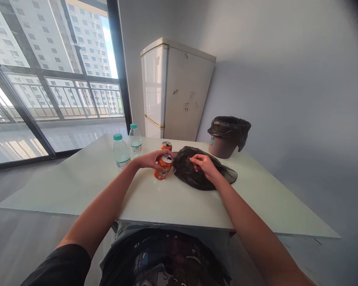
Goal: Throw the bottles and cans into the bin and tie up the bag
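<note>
My left hand (155,159) is wrapped round an orange soda can (163,169) with an opened top; the can is upright and tilts slightly. Just behind it stands a second orange can (166,145), also with its top opened. A black plastic garbage bag (189,176) lies spread on the table right beside the held can. Over the bag, my right hand (204,165) is closed, thumb and fingers pinching the thin black plastic near the bag's mouth; the exact grip is hard to make out.
Two clear plastic bottles with teal caps, a nearer bottle (121,153) and a farther bottle (135,141), stand left of the cans. A bag-lined trash bin (223,146) sits at the back right of the pale table (167,206). Behind is a white refrigerator (187,83).
</note>
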`<state>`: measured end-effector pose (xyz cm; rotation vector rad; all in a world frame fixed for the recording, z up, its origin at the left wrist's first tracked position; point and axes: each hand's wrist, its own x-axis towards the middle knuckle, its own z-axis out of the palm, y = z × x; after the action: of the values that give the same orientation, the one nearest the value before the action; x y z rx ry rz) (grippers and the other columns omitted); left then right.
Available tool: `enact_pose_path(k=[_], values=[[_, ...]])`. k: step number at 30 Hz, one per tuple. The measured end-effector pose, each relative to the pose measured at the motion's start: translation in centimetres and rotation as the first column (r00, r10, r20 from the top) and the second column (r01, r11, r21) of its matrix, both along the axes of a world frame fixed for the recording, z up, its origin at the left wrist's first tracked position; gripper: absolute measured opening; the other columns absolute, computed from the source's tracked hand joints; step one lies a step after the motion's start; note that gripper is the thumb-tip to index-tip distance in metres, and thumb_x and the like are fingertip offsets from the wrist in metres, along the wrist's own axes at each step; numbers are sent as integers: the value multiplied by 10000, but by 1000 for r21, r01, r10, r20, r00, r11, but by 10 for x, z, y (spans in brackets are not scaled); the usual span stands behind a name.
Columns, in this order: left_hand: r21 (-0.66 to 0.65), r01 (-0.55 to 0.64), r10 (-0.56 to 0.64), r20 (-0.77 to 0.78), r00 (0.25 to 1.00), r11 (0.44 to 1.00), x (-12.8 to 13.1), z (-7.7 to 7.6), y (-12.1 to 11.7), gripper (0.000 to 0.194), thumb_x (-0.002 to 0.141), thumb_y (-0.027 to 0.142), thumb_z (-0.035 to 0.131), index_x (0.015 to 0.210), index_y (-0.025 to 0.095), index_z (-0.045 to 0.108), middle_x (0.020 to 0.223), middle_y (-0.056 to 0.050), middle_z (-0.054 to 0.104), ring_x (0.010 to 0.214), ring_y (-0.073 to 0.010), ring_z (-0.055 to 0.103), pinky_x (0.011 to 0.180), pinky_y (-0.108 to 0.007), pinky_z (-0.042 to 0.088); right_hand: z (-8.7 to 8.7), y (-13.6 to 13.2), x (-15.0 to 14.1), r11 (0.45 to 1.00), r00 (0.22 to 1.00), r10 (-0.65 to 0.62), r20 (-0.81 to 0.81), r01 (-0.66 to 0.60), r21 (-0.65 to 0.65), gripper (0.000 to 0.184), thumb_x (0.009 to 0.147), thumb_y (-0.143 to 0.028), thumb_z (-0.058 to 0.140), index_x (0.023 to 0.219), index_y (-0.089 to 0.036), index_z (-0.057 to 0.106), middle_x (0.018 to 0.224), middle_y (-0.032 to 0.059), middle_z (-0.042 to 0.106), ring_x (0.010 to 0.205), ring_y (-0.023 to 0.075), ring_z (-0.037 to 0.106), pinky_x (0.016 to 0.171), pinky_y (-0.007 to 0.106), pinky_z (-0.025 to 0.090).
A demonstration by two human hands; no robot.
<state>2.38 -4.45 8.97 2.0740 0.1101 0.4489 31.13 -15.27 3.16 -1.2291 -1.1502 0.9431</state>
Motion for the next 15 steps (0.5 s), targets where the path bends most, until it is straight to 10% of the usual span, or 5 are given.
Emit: enact_pose_path(k=[15], values=[[24,-15,16,-51,999,1000,-2,-6,7,522,695,208,887,1180,236,696,1245,-128,713,1148,-316,716,944,-433,628,-1,1,2,1000,1000,5,-4,-5,9,428,650,-534,924,711,-184,686,561,-26,554,481,107,477,443,244,417]])
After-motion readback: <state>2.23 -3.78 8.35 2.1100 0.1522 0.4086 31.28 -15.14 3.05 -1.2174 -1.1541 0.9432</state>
